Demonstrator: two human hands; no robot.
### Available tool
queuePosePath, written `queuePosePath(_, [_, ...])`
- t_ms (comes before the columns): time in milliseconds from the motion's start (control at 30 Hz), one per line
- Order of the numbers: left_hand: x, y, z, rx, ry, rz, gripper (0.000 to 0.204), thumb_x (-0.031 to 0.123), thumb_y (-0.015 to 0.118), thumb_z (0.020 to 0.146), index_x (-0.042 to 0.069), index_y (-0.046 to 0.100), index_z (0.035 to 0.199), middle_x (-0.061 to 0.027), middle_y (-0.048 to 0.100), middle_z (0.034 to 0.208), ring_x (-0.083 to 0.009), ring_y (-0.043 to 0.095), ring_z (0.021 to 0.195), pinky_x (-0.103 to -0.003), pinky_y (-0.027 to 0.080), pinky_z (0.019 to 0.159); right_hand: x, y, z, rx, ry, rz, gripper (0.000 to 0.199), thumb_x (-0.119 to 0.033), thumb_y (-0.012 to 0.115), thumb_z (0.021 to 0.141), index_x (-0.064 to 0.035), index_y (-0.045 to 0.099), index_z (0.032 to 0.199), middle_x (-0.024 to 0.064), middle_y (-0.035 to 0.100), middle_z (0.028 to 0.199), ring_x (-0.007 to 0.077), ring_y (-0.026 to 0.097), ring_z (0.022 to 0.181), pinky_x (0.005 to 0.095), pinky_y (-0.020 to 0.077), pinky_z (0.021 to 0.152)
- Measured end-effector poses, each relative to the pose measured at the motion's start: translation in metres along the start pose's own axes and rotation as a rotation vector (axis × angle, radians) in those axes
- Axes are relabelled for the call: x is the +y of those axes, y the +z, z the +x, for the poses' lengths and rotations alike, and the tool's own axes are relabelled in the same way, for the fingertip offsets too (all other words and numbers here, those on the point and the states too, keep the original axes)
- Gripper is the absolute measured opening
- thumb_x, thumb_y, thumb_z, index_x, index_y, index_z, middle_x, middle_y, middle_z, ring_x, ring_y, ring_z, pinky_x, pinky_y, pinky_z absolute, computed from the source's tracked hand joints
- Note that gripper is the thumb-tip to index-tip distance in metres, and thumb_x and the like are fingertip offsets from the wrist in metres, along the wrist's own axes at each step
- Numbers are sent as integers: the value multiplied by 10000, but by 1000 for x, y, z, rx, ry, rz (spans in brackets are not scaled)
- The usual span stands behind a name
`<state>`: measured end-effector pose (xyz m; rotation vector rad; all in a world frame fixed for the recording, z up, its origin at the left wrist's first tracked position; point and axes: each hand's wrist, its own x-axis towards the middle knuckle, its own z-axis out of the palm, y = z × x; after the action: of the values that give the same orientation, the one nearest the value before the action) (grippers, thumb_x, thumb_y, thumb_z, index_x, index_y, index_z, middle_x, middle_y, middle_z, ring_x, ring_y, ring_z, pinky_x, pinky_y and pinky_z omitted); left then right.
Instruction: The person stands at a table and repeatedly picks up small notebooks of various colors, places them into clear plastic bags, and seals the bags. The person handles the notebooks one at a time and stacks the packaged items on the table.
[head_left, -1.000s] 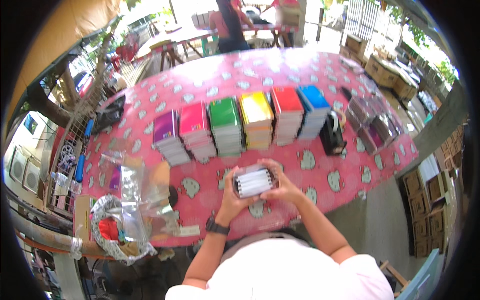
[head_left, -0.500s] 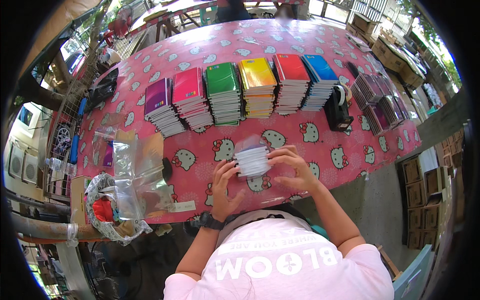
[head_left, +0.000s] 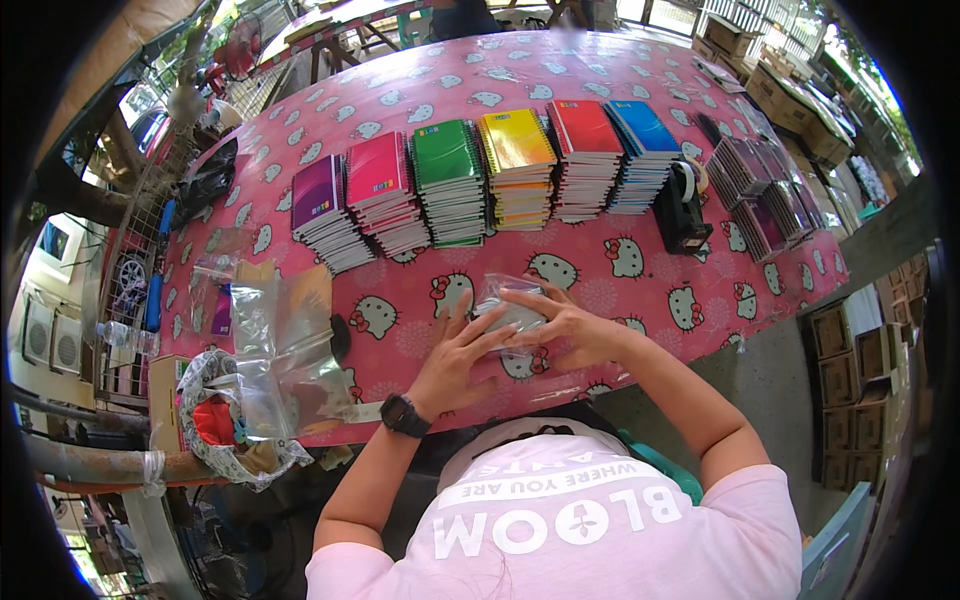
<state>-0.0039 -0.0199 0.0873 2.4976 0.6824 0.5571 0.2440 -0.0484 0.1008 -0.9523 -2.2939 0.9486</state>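
On the pink table cover in front of me lies a small stack of white-edged notebooks in a clear plastic bag [head_left: 517, 314]. My left hand [head_left: 452, 358] rests against its left side, fingers stretched over the plastic. From the right, my right hand [head_left: 572, 332] lies across the bag's top with its fingers extended. Both hands cover much of the bundle, so its cover is hidden. Beyond it stand tall stacks of spiral notebooks: purple [head_left: 318, 195], pink [head_left: 375, 168], green [head_left: 446, 152], yellow [head_left: 516, 138], red [head_left: 585, 128] and blue [head_left: 643, 127].
A black tape dispenser [head_left: 683, 220] stands right of the blue stack, beside wrapped purple packs [head_left: 765, 200]. Flat clear plastic bags [head_left: 270, 340] lie at the left, near a cloth-rimmed basket [head_left: 205, 395]. Cardboard boxes [head_left: 850, 400] are piled beyond the table's right edge.
Both hands have moved from the sides of the bundle onto its top, fingers now flat over the plastic. The white page edges are more covered than before.
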Motion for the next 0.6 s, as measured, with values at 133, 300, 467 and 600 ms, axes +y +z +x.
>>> queuePosePath(133, [4, 1, 11, -49, -15, 36, 802, 136, 735, 580, 284, 465, 1320, 24, 309, 1459, -354, 103, 1392, -571, 114, 1097, 2, 3, -1, 40, -26, -57, 623, -98, 711, 556, -282, 644, 1147, 57, 209, 1507, 374, 74, 1384, 541, 93, 1106])
queuePosePath(300, [10, -4, 9, -106, -74, 165, 791, 169, 738, 591, 310, 461, 1318, 31, 314, 1454, -387, 128, 1376, -603, 142, 1077, 3, -16, -9, 319, -138, 207, 515, -154, 689, 632, -157, 648, 1145, 121, 280, 1474, 308, 113, 1392, 466, 86, 1121])
queuePosePath(467, [10, -4, 8, -69, -58, 104, 778, 182, 742, 589, 307, 471, 1308, 22, 328, 1443, -407, 189, 1350, -609, 207, 1053, 107, -122, -115, 1453, 498, 38, 294, -261, 578, 861, -38, 665, 1032, 81, 659, 891, 175, 586, 877, 311, 462, 755])
queuePosePath(600, [10, -5, 13, -58, -26, 107, 775, 177, 739, 589, 306, 475, 1305, 13, 331, 1441, -407, 227, 1335, -600, 220, 1052, 178, -155, -168, 1132, 1225, -455, 392, -411, 621, 808, -68, 687, 986, 144, 659, 954, 322, 484, 1061, 443, 403, 867])
